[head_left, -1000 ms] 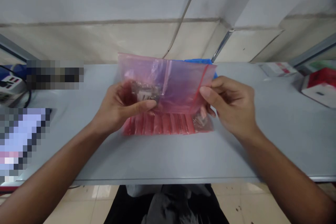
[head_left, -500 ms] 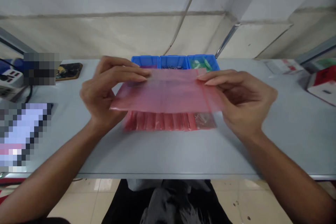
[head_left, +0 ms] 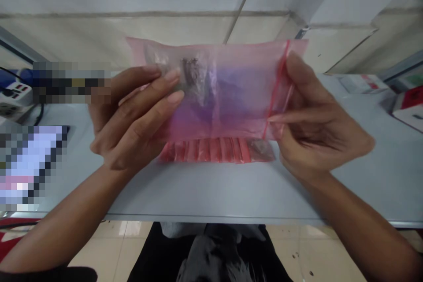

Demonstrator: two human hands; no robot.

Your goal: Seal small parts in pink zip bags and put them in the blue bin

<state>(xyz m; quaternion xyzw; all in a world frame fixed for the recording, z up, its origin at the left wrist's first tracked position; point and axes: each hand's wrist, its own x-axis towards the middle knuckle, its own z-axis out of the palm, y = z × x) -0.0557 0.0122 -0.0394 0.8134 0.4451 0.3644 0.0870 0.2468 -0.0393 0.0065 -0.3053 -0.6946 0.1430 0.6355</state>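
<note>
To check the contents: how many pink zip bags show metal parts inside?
2. One is the bag held between the left hand and right hand; the other lies at the right end of the bag row on the table. Others may hide in that row.

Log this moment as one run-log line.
left hand: holds pink zip bag | right hand: pinches zip edge | inside: small dark parts | below: row of pink bags on grey table

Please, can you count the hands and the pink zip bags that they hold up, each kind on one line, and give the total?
Hands: 2 (left hand, right hand)
Pink zip bag: 1
Total: 3
</note>
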